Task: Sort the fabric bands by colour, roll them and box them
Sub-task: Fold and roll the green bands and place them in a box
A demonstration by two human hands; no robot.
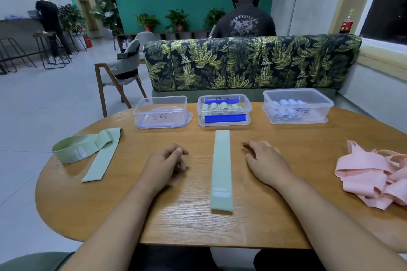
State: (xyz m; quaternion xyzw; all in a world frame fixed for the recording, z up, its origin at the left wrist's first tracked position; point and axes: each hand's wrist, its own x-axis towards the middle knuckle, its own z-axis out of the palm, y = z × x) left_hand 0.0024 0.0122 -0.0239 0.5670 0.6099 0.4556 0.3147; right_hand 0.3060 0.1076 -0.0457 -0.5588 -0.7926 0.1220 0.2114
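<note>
Your flat green band (221,171) lies straight down the middle of the desk (187,215). Its far end stops just short of the middle box (223,111), and its near end stays well inside the near desk edge.

Your left grip (165,160) rests on the wood to the left of the band, fingers loosely curled, with nothing in it. Your right grip (264,158) rests palm down to the right of the band, fingers relaxed and spread, also holding nothing. Neither grip touches the band; a lane of bare wood runs along each of its long sides.

To your left, two loose green bands (92,152) sit close to the rounded left edge. One stands up as an open loop and the other lies flat and folded, and bare wood separates them from your left grip. To your right, the pink pile (374,174) spreads toward the right edge and runs out of view, well apart from your right grip.

Three clear boxes line the far edge. The left box (161,114) holds no bands, the middle box holds green rolls, and the right box (297,105) holds pale rolls. A strip of bare wood runs in front of all three. The leaf-print sofa (251,64) stands just behind the far edge.
</note>
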